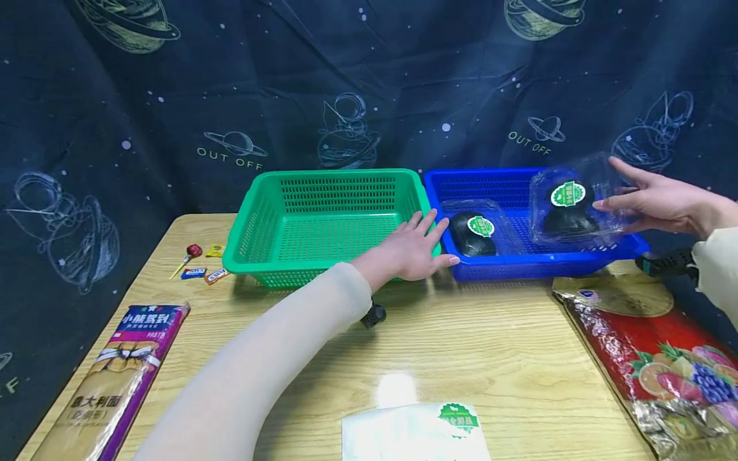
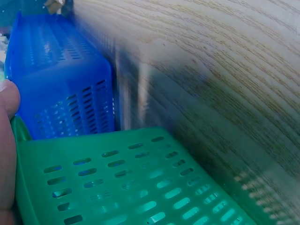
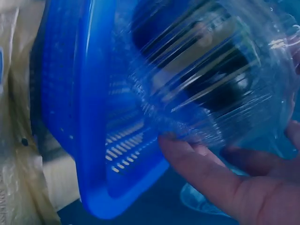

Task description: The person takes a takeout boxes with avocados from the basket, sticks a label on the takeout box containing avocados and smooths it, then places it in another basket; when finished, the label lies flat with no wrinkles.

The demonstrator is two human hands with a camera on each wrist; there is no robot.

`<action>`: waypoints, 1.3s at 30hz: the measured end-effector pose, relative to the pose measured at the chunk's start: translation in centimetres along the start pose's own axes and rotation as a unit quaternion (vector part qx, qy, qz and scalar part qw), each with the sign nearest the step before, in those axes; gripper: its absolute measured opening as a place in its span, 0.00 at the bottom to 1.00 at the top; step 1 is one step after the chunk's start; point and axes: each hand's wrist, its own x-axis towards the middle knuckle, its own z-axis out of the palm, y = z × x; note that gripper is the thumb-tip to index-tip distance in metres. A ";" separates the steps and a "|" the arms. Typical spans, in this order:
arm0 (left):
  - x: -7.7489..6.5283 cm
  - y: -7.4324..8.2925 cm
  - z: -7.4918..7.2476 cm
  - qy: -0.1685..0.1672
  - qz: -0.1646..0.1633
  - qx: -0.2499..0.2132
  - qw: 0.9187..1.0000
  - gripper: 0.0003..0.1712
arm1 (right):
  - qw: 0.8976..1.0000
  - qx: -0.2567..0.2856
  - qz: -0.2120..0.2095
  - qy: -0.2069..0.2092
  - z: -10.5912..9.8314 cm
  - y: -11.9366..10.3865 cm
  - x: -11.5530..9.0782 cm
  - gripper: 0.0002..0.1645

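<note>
My right hand point(image 1: 663, 198) grips the right side of a clear plastic box point(image 1: 567, 218) with dark round contents and a green-and-white label. It holds this box tilted over the right part of the blue basket point(image 1: 542, 261). In the right wrist view, thumb and fingers lie along the ribbed edge of the clear box point(image 3: 201, 75). A second clear box point(image 1: 473, 237) with similar dark contents and label lies inside the blue basket's left end. My left hand point(image 1: 412, 250), fingers spread, rests across the adjoining rims of the green basket point(image 1: 340, 262) and the blue one.
Left of the green basket lie a lollipop point(image 1: 190, 255) and several small wrapped candies point(image 1: 193, 273). A pasta pack point(image 1: 123, 378) sits at the left edge, a red-and-gold fruit bag point(image 1: 651, 346) at the right. A white packet point(image 1: 412, 432) lies in front. A dark curtain point(image 1: 369, 77) hangs behind.
</note>
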 end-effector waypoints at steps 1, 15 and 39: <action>0.0 0.1 0.0 0.000 0.001 0.001 1.000 0.47 | 1.000 -0.010 0.002 -0.004 -0.1 0.2 0.3 0.60; 0.1 0.5 0.0 0.004 0.001 0.018 1.000 0.47 | 0.996 -0.071 0.005 -0.050 0.0 1.7 2.5 0.53; -0.2 0.3 -0.1 0.003 -0.004 0.018 1.000 0.46 | 0.983 -0.176 0.020 0.038 1.8 4.8 3.3 0.38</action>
